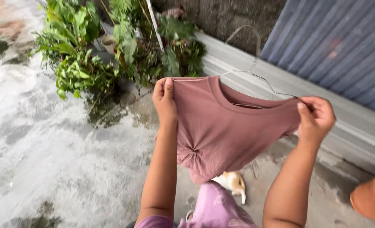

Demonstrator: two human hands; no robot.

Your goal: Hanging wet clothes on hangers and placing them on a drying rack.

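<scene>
My left hand [164,99] and right hand [316,116] each pinch a shoulder of the pink shirt [225,126], stretched on a wire hanger [255,74] above the wet floor [48,147], near the plants [111,46].

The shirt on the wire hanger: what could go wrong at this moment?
1. Each hand, left and right, pinches only one shoulder of the pink shirt. If one grip slips, it may slide off the thin wire hanger.
2. The concrete floor looks wet and stained, so a dropped shirt could get dirty.
3. A small cat sits just under the hem and might paw it.
</scene>
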